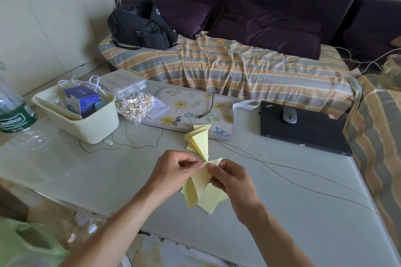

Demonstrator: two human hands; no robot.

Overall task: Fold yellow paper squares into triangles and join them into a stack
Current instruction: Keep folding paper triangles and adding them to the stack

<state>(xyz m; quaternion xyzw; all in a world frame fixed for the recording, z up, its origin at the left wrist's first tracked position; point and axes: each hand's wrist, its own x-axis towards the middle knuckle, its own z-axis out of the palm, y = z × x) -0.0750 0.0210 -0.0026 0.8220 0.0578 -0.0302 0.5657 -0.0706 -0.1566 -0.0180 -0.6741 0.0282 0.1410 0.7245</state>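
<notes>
My left hand [173,169] and my right hand [230,178] meet above the middle of the table, both pinching a pale yellow paper piece [201,193] near its top. That paper hangs down between my wrists, partly folded, with loose flaps spreading below. Behind my fingers a joined row of folded yellow triangles [198,140] fans away from me, its far end resting at the edge of the floral mat. Where the held paper meets the row is hidden by my fingertips.
The glass table [91,171] carries a cream bin [86,121] of small items at the left, a bag of cotton swabs [135,105], a floral mat [193,110] and a shut black laptop [303,130] with a mouse [289,115]. A green-labelled bottle [15,115] stands far left. Thin cables cross the right side.
</notes>
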